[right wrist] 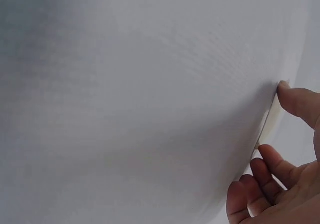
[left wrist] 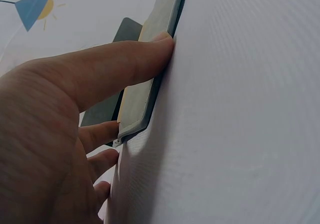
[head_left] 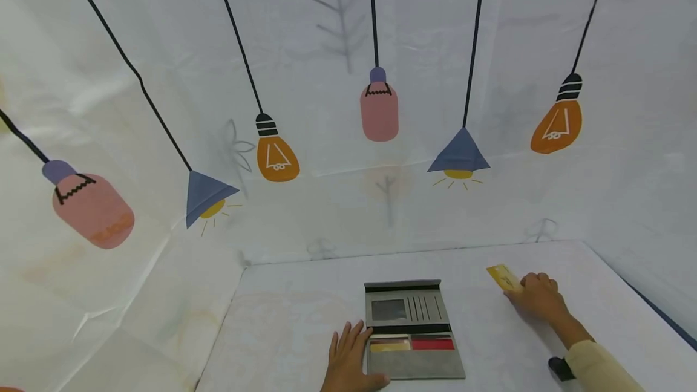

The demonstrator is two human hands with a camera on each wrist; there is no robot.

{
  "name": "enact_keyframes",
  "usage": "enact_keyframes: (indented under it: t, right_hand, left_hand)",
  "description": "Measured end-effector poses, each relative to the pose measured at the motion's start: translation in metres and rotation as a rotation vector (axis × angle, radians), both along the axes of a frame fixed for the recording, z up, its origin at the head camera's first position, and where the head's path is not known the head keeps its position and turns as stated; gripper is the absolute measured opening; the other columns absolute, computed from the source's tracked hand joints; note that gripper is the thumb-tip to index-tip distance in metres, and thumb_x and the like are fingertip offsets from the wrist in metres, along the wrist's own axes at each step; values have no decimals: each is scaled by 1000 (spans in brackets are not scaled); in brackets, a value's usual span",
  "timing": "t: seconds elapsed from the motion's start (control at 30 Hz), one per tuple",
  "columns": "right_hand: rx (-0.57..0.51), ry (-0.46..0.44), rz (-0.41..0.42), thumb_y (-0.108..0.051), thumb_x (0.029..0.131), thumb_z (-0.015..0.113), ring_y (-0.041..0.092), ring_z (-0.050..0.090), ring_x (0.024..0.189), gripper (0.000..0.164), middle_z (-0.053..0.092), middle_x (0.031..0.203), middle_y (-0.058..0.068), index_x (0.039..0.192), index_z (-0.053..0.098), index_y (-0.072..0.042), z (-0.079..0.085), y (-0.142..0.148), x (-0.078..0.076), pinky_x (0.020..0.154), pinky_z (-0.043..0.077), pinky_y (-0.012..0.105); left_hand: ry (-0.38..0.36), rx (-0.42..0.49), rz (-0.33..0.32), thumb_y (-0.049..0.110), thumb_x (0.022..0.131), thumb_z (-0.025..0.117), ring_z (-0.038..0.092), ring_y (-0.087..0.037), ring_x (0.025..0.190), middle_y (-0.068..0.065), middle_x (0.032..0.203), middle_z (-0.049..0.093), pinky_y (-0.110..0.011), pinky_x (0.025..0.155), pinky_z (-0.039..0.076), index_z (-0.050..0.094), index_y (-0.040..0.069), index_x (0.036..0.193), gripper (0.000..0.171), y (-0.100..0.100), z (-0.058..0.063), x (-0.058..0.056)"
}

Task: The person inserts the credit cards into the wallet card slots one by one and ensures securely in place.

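A grey wallet (head_left: pixel 416 364) lies unfolded on the white surface, with slots in its upper half and a yellow card and a red card showing in its lower half. My left hand (head_left: pixel 348 360) rests at its left side. In the left wrist view, the extended thumb presses the wallet's (left wrist: pixel 137 103) near edge while the index fingertip touches its side. To the right, my right hand (head_left: pixel 539 297) pinches a yellow card (head_left: pixel 503 277) by its near end. In the right wrist view, that card (right wrist: pixel 270 119) appears almost edge-on between thumb and fingers.
White sheeting printed with hanging lamps and bulbs (head_left: pixel 379 111) rises behind and left of the white table surface (head_left: pixel 294 307). A small black object (head_left: pixel 559 369) shows beside the right sleeve (head_left: pixel 599 368).
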State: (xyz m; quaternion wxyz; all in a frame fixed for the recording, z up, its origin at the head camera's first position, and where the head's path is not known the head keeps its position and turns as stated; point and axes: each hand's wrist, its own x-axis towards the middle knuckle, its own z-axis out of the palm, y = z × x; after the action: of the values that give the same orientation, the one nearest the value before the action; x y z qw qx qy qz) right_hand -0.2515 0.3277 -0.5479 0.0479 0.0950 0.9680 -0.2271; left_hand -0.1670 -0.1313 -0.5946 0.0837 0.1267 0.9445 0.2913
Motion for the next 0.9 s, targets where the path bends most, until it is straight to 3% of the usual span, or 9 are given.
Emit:
enact_keyframes:
  t: [0.27,0.47,0.7,0.8,0.9]
  right_hand:
    - [-56,-12,-21,-38,85,74,47,41,99,67,49,103,32,113,56,20,-2,3,-2,76,43,53]
    - [-80,10,-40,-40,85,74,50,41,99,75,48,105,36,118,49,23,-2,5,-1,77,43,54]
    - [-133,-70,-104,-43,84,75,49,42,100,82,47,107,37,120,47,25,-4,9,1,80,44,52]
    - [-153,-45,-104,-40,83,77,46,46,97,80,49,106,35,119,45,25,-5,9,-1,77,45,50]
    - [-197,15,-71,-30,87,74,40,54,90,67,54,101,33,116,41,20,-8,11,-1,72,47,43]
  left_hand:
    - [-9,7,-5,74,72,72,24,-46,149,-14,159,37,-71,118,8,46,17,148,99,0,5,0]
    - [2,30,-15,73,74,71,23,-47,149,-14,160,36,-71,118,8,46,16,148,97,0,9,0]
    - [-5,14,-22,74,76,69,25,-47,149,-14,160,37,-71,118,9,45,15,149,97,1,5,1]
    - [-12,27,-16,73,75,70,24,-47,149,-15,160,36,-71,118,8,45,15,149,97,1,6,2]
    - [-21,33,-9,73,74,71,23,-48,149,-15,160,36,-72,118,7,46,14,148,98,0,8,3]
